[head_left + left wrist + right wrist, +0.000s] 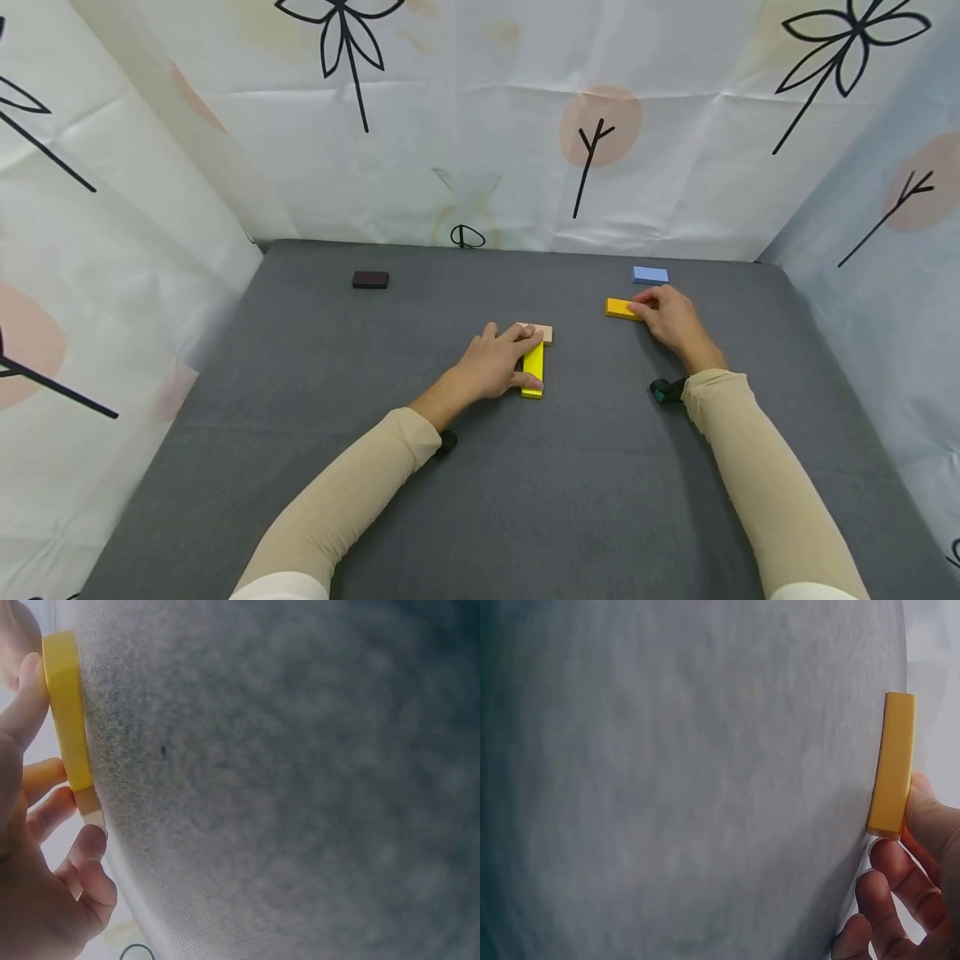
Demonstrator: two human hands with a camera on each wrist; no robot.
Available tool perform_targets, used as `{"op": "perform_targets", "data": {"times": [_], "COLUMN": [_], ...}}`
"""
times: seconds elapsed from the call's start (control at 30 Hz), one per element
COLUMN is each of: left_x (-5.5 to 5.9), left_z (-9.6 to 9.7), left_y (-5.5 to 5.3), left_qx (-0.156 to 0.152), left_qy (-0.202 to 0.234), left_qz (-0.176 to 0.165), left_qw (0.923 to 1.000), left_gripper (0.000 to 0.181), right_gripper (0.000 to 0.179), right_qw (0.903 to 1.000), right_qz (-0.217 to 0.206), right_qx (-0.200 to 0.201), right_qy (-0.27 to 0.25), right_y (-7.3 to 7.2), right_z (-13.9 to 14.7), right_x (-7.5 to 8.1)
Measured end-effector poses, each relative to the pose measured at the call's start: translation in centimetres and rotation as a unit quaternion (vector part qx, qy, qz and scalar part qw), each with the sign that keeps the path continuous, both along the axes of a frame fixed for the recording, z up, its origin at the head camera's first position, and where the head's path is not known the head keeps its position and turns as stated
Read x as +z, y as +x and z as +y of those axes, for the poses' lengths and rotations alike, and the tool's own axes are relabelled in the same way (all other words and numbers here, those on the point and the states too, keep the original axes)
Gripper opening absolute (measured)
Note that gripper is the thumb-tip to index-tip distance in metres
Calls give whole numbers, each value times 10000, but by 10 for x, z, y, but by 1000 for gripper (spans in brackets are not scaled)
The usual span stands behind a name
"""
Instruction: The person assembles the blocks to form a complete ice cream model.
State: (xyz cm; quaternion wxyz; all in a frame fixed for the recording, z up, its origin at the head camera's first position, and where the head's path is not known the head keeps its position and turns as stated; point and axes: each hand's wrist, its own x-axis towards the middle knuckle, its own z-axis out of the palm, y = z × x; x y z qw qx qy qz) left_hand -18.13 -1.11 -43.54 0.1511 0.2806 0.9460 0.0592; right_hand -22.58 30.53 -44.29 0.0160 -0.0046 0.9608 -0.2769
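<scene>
White fabric backdrop [465, 108], creased, printed with black line plants and peach circles, encloses table on three sides. Dark grey tabletop [585, 500], matte, under yellow block [533, 364]. Left hand [491, 362], fingers spread, rests on yellow block and on beige block [547, 335] touching its far end. Right hand [670, 319], right of yellow block, pinches orange block [618, 308]. Beyond yellow block: blue block [649, 276] rightward, dark brown block [371, 280] leftward.

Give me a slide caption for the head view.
Left hand touching a yellow block, right hand pinching an orange-yellow block on a gray surface.
</scene>
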Motion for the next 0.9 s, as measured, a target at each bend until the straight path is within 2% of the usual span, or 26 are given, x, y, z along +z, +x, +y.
{"op": "perform_targets", "data": {"times": [0.43,0.9], "left_x": [-4,-3], "left_z": [-1,2], "left_y": [-3,-1], "left_qx": [137,226], "left_qy": [401,159], "left_qz": [-232,-45], "left_qw": [9988,9996], "left_gripper": [81,83], "right_gripper": [35,34], "right_qw": [9997,9992], "right_qz": [-5,-83], "right_qx": [224,382], "right_qy": [-60,-105], "right_y": [-1,0], "right_z": [-21,-36], "right_x": [-1,-4]}}
